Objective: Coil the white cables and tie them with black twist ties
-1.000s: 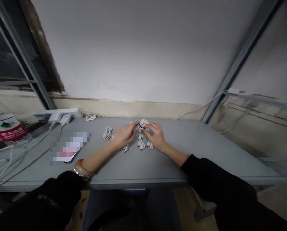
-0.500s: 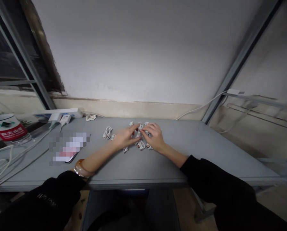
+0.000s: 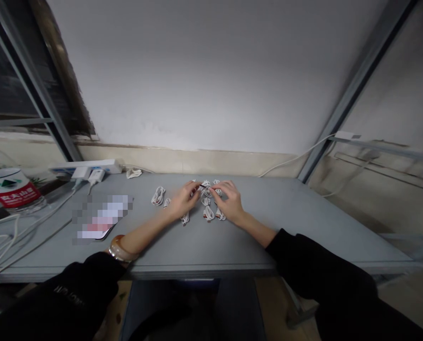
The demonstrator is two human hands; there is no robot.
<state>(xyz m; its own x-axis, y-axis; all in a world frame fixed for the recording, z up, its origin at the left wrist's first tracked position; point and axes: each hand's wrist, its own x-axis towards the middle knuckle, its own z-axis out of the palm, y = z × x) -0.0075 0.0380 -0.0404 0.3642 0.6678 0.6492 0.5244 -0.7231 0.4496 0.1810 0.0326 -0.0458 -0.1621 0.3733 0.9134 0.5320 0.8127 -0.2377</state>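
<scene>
Head view: left hand (image 3: 181,201) and right hand (image 3: 229,201) meet mid-frame, fingers pinching one coiled white cable (image 3: 205,187) above a grey table (image 3: 286,227); white wall behind.

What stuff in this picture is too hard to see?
Head view only:
Flat thing on the table, beside the left hand: blurred into squares.
Bottle: cut off by the left edge; its label is too small to read.
White cable between left hand and right hand: fingers cover it, grip too small to tell.
</scene>
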